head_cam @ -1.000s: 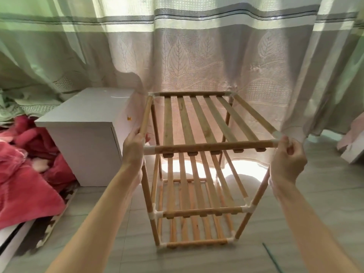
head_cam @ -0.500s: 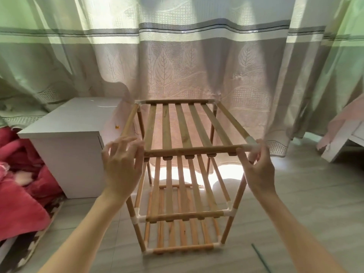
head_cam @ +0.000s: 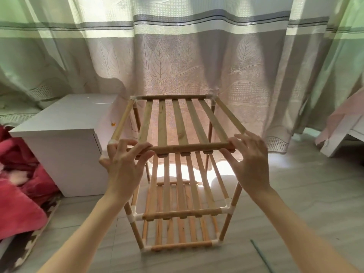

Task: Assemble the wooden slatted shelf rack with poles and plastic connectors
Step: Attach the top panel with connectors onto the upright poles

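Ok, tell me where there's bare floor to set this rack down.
Bare floor lies right of the rack, between it and the white furniture. The left is crowded: white cabinet and red blanket. A thin green stick lies near right.

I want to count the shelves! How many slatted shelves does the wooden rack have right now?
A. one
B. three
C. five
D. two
B: the wooden rack shows three slatted levels, a top shelf by the hands, a middle shelf and a bottom shelf near the floor.
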### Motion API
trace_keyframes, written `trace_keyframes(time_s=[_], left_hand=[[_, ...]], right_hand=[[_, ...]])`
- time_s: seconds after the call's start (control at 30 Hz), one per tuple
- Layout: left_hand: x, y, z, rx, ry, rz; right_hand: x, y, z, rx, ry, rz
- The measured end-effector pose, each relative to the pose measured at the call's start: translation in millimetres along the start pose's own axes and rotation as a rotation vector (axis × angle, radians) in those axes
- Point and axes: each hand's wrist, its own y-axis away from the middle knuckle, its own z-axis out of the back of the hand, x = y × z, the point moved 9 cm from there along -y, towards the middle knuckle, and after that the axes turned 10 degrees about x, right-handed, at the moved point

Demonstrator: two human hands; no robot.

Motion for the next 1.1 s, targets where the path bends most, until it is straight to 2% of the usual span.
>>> trace_keyframes(time_s=[0.3, 0.43, 0.5, 0.63, 0.73, 0.93, 1.0, 1.1], left_hand=[[1.7, -0.9, -9.9, -0.018, -0.033, 0.014], [0.6, -4.0, -14.0, -0.001, 0.042, -0.059], [4.2, -10.7, -19.2, 0.029, 0.034, -0.036], [2.5, -17.9, -41.2, 0.13, -0.186, 0.048], [-18.4, -8.5, -47.2, 0.181, -0.318, -0.021], [-87.3, 48.1, -82.0, 0.319, -0.19, -0.348], [-106.5, 71.4, -110.6, 0.392, -0.114, -0.402], [-122.5, 121.9, -167.3, 0.524, 0.02, -0.368]], right_hand=[[0.8, -5.2, -6.9, -0.01, -0.022, -0.005], [-0.6, -4.5, -16.1, -0.009, -0.014, -0.001], [-1.1, -9.6, -21.4, 0.026, -0.019, 0.027], [-8.2, -28.8, -31.4, 0.208, -0.007, -0.017], [-9.9, -25.7, -40.4, 0.338, 0.08, -0.006], [-12.7, 34.2, -23.9, 0.38, 0.172, 0.352], [-50.0, 66.4, -28.6, 0.433, 0.117, 0.264], [-127.5, 128.6, -54.5, 0.668, 0.02, -0.099]])
